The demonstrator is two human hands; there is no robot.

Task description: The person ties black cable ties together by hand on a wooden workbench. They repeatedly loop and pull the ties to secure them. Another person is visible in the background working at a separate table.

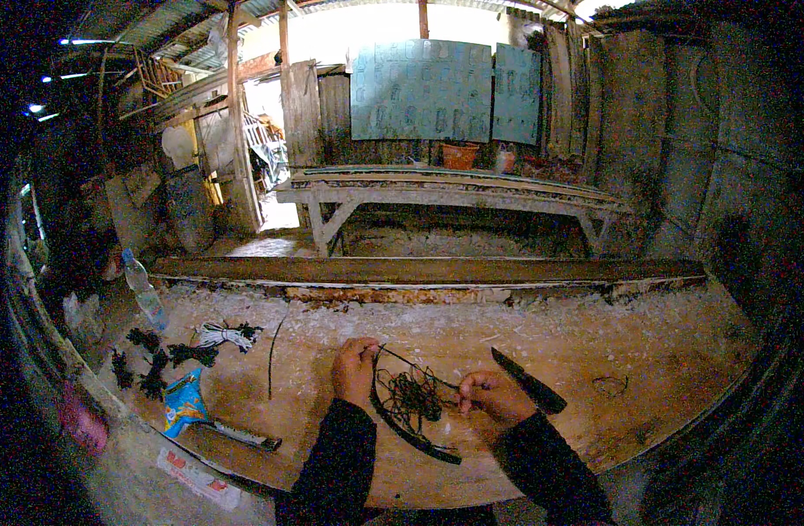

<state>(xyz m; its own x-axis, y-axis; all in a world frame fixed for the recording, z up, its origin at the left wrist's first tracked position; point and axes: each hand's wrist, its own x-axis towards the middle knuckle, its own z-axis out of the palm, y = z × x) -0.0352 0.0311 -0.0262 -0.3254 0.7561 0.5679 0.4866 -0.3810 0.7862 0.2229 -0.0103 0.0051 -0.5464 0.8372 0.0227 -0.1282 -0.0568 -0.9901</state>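
Far left, bench (542, 351) edge: clear plastic bottle (144, 291), standing tilted

Left, on the bench: several small dark bundles (149, 361) of tied cord, lying near one another; beside them a pale bundle (221, 334) with dark ends; below these a blue and orange packet (184, 402); next to the packet a flat dark tool (240, 435), kind not clear; a single thin strand (271, 355) lying apart

Centre-left: left hand (355, 369), fingers closed, pinching the upper end of a dark curved strip (402, 427) that bows down towards the lower bench edge

Centre: loose tangle of thin dark cord (410, 396), held between the two hands just above the bench surface, inside the bow of the strip

Centre-right: right hand (492, 395), closed on a dark-bladed knife (531, 382), blade pointing up and to the right; fingertips also at the tangle

Judged step: sorting or trimming the tangle; a further bundle would seem to call for drawing the strands straight and keeping the blade clear of the fingers

Beyond: long timber beam (419, 270), second wooden bench (454, 188), terracotta pot (460, 156)
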